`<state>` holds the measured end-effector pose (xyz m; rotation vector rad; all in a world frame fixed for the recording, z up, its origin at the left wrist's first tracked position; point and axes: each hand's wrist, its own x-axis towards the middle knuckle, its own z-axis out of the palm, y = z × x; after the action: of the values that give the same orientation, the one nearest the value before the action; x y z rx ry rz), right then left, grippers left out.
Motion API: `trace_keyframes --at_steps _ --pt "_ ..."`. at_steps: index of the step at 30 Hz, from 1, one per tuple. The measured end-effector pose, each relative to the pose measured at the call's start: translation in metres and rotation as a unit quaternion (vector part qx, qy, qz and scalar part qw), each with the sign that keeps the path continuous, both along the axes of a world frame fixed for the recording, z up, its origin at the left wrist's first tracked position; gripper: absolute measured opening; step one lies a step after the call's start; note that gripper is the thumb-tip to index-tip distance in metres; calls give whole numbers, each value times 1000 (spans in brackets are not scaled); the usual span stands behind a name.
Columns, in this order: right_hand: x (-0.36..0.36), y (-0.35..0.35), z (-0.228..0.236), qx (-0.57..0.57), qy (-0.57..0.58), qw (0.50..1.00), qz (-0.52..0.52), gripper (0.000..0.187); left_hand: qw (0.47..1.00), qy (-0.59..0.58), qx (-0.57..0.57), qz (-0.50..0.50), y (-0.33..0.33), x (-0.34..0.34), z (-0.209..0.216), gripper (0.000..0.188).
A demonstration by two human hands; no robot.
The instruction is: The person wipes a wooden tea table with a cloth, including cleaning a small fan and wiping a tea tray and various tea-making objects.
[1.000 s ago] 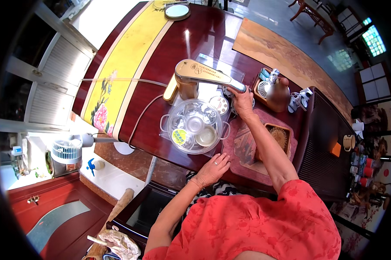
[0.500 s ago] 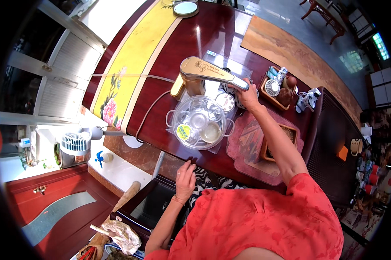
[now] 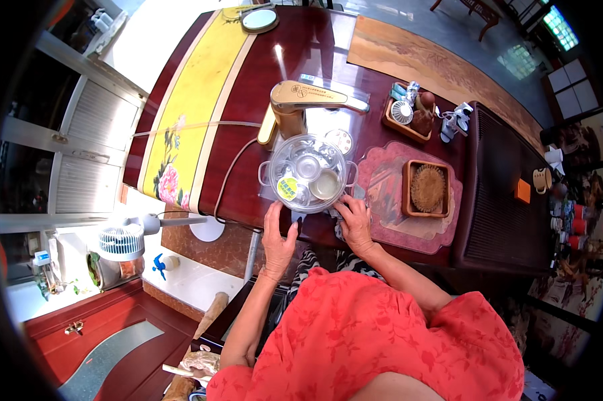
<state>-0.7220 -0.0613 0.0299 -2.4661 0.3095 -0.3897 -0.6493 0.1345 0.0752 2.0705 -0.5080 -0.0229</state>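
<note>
A clear round tub with two handles (image 3: 301,202) stands on the dark red table, holding several small glass cups. My left hand (image 3: 278,235) is at the tub's near left side, fingers and thumb spread, with nothing in it. By the near right side is my right hand (image 3: 357,222), its fingers curled on what looks like a black-and-white patterned cloth (image 3: 339,231), mostly hidden under them. Behind the tub rises a gold water dispenser (image 3: 289,121), its long spout pointing right. A round patterned lid (image 3: 339,140) lies beside the tub.
A pink scalloped mat (image 3: 388,227) on the right carries a wooden tray with a brown round pad (image 3: 427,188). Beyond it sits a wooden box of small tea things (image 3: 408,130). A dark ribbed tea tray (image 3: 499,220) borders the right; a yellow runner (image 3: 184,120) crosses the left.
My right hand has come back from beside the dispenser's spout to the tub's near right side, with the patterned cloth. My left hand has risen to the tub's near left side.
</note>
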Motion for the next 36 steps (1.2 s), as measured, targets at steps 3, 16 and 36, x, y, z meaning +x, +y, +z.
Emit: trace_keyframes --at_steps 3,16,36 --pt "5 -14 5 -61 4 998 22 47 1000 -1 -16 -8 0 6 0 54" --pt "-17 56 6 39 70 990 113 42 998 45 -44 2 37 0 -8 38" --pt "8 47 109 264 221 916 205 32 997 -71 25 13 63 79 -16 45"
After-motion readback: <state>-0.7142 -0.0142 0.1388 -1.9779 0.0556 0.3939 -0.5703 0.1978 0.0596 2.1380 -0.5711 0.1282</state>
